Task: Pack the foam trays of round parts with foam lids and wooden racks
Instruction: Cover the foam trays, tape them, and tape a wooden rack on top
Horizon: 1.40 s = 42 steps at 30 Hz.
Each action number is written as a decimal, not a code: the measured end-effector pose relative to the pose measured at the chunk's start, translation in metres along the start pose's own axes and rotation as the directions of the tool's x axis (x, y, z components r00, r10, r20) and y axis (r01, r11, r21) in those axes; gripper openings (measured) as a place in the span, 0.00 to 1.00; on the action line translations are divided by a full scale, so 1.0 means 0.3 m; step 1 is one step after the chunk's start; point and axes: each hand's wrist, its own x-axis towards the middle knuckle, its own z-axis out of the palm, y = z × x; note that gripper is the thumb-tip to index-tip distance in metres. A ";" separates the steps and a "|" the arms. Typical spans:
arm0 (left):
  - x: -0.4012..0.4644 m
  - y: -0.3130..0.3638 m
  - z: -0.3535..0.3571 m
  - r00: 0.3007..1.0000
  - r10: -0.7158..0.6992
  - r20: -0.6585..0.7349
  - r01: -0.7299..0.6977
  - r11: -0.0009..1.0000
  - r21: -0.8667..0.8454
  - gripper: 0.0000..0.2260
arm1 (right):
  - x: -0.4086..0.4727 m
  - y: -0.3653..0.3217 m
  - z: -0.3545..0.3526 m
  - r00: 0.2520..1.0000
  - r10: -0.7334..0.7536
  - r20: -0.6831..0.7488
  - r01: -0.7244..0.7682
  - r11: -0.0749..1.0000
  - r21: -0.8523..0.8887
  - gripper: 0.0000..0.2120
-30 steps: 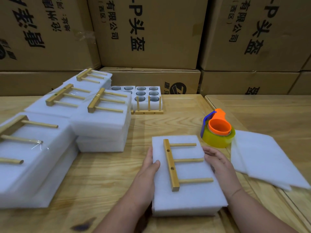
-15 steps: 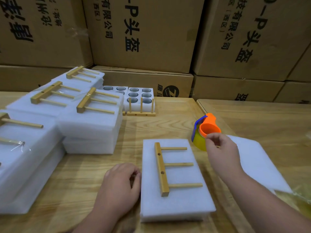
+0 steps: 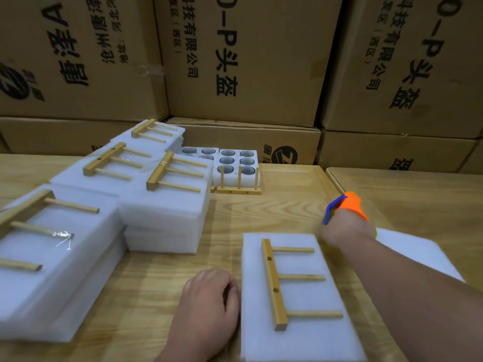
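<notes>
- Where the near edge of the bench (image 3: 287, 205) meets the view, one covered foam tray (image 3: 308, 340) lies flat, a foam lid on top and a wooden rack (image 3: 274, 286) lying on that lid, its bar to the left and its three pegs pointing right.
- Left hand (image 3: 209, 307): rests on the bench just beside the left side of this tray, fingers curled loosely inward, holding nothing; whether it touches the foam cannot be told.
- Right hand (image 3: 345, 228): reaches to the far right corner of the tray and grips the tape dispenser (image 3: 351, 203), an orange and blue piece. The fingers themselves are hidden behind the back of the hand, so their exact lay cannot be told.
- Loose foam sheets (image 3: 418, 254) lie on the bench to the right of the tray, partly under the right forearm.
- Left side of the bench: several packed foam stacks (image 3: 167, 212), each with a wooden rack lying on top; a glint of clear tape shows on the nearest left stack.
- Far centre: an open foam tray of round parts (image 3: 236, 161), its holes uncovered, with a rack standing upright (image 3: 239, 182) against its near side, pegs pointing up. A second open tray sits just left of it, partly hidden by a stack.
- Cardboard boxes (image 3: 248, 61) printed in black are piled behind the bench.
</notes>
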 end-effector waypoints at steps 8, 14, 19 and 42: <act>0.002 -0.006 -0.007 1.000 -0.019 0.006 0.019 1.000 -0.005 0.07 | -0.070 0.047 -0.090 0.966 -0.195 -0.171 0.215 0.971 0.104 0.17; 0.002 -0.009 -0.023 0.994 -0.107 -0.022 0.102 0.980 -0.171 0.05 | -0.328 0.023 -0.255 0.924 -0.314 -0.217 0.367 0.576 0.730 0.09; -0.022 -0.004 -0.031 0.976 -0.207 -0.063 0.160 0.888 -0.431 0.06 | -0.538 -0.003 -0.311 0.918 -0.394 -0.049 0.043 -0.023 0.999 0.13; -0.068 0.391 -0.226 0.900 -0.134 0.415 0.413 -0.043 -0.910 0.28 | -0.752 0.031 -0.278 0.545 -0.781 0.304 -0.727 -0.260 0.635 0.35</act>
